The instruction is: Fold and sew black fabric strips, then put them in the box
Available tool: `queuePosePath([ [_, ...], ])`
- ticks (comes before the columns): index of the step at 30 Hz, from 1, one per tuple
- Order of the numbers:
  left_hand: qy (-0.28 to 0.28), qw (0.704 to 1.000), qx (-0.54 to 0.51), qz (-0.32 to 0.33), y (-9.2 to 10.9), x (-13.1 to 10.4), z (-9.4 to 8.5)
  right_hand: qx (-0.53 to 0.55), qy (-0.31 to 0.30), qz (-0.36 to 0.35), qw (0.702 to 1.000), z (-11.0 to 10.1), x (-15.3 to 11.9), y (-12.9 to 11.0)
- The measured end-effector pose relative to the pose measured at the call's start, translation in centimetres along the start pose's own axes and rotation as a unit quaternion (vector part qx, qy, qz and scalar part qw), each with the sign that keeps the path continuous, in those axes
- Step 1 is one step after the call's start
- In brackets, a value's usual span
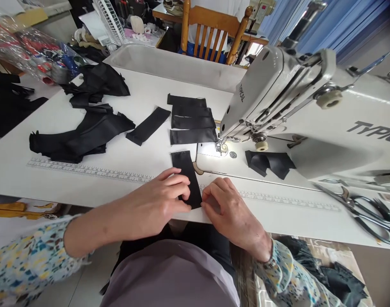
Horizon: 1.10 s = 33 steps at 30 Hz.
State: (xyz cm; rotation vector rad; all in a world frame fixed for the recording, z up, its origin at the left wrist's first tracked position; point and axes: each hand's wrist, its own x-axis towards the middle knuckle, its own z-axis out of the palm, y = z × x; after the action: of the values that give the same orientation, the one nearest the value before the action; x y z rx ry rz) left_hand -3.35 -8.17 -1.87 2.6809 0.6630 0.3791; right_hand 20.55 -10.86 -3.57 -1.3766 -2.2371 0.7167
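Observation:
A black fabric strip lies on the white sewing table near its front edge, crossing the printed ruler line. My left hand rests over the strip's left side, fingers bent and pressing on it. At the strip's lower right corner, my right hand pinches the edge between thumb and forefinger. Just beyond lie several similar black strips in a loose stack, beside the needle area of the sewing machine. Another black strip lies slantwise to their left.
Larger black fabric pieces cover the table's left part. Scissors lie at the right edge, and a black scrap is under the machine arm. A wooden chair stands behind the table. Bagged thread spools sit at the far left.

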Motion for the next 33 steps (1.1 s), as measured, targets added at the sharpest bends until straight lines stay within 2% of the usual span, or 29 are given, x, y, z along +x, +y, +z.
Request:
queuePosePath([
  [3,-0.042,0.998,-0.016,0.032,-0.9,1.3,-1.4,-0.003,-0.002,-0.002,1.0,0.0,0.0,0.2],
  [6,-0.052,0.997,-0.036,0.042,-1.4,2.1,-1.8,-0.004,0.0,-0.002,1.0,0.1,0.0,0.3],
  [10,-0.031,0.998,-0.043,0.044,-1.6,2.5,-1.3,-0.004,0.001,-0.002,1.0,0.2,0.0,0.3],
  [17,0.003,0.995,-0.038,0.089,-2.1,2.5,-0.1,-0.001,-0.004,0.005,1.0,0.1,0.1,0.2],
  [27,-0.001,0.984,-0.086,0.156,-3.6,2.6,-0.2,-0.02,0.005,-0.001,1.0,-0.1,0.5,0.0],
  [33,-0.02,0.98,-0.06,0.189,-3.7,2.4,0.0,0.015,0.024,0.009,1.0,-0.1,0.6,0.1],
])
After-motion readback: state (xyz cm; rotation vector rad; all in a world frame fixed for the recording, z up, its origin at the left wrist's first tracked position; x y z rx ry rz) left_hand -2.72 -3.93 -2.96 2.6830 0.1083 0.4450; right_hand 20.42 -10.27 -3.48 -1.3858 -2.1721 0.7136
